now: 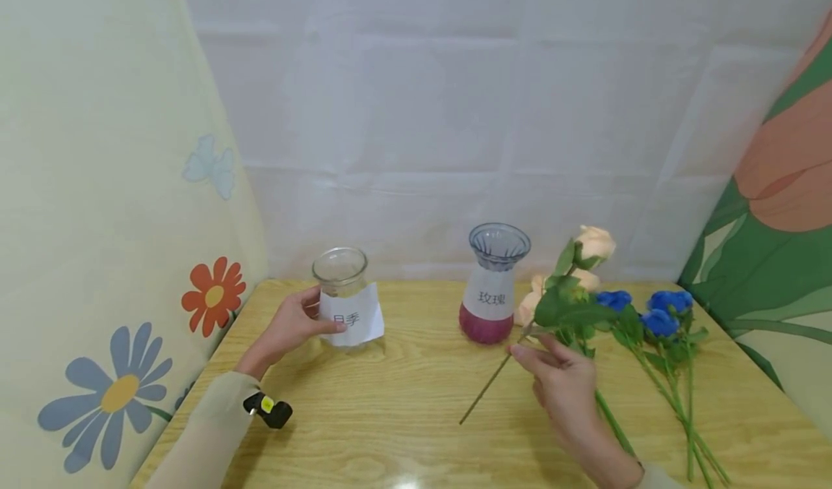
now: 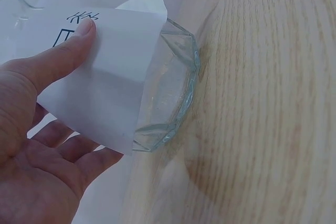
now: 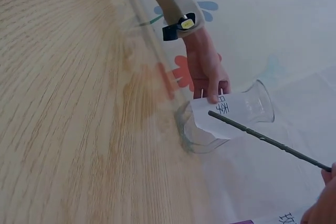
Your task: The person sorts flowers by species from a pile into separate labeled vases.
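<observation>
My left hand [image 1: 294, 328] grips a clear glass vase [image 1: 341, 278] from its left side, thumb lying over the white paper label. In the left wrist view the vase [image 2: 176, 82] has a faceted base, and the fingers curl behind the label [image 2: 115, 72]. My right hand [image 1: 564, 384] pinches the stem of a peach-coloured rose [image 1: 594, 243], bloom up and away, stem end slanting down to the left. From the right wrist, the dark green stem [image 3: 268, 140] crosses in front of the labelled vase. Part of my right hand [image 3: 323, 205] shows at that view's edge.
A second vase [image 1: 490, 328], grey-blue at the top and pink at the base, stands labelled near the back. More peach roses [image 1: 528, 310] lie beside it. Several blue roses [image 1: 669, 301] lie at the table's right. A white cloth [image 1: 416, 128] hangs behind the table.
</observation>
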A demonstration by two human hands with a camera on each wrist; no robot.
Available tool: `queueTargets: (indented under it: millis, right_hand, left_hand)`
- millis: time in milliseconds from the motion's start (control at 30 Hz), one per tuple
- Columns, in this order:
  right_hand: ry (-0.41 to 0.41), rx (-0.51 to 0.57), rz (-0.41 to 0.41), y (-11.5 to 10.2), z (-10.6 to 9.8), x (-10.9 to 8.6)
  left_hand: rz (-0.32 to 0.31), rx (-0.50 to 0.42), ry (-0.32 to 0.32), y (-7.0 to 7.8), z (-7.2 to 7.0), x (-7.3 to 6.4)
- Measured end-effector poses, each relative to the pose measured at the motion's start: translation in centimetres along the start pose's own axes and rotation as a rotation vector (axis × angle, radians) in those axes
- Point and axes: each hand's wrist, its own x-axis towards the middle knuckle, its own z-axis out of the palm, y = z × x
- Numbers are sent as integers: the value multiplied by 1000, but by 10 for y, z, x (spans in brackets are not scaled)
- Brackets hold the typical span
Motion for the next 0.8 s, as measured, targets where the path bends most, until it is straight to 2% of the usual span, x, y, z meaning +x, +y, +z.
queueTargets:
  millis: [333,567,800]
  right_hand:
    - [-61,38,-71,6,36,-3]
    - [-100,71,-166,9,67,3]
    - [-128,88,-205,8,98,12]
  left_hand:
    - [-17,12,8,-1,0,0]
    - [-31,15,8,0,-1,0]
    - [-33,5,-4,-1,-3,1]
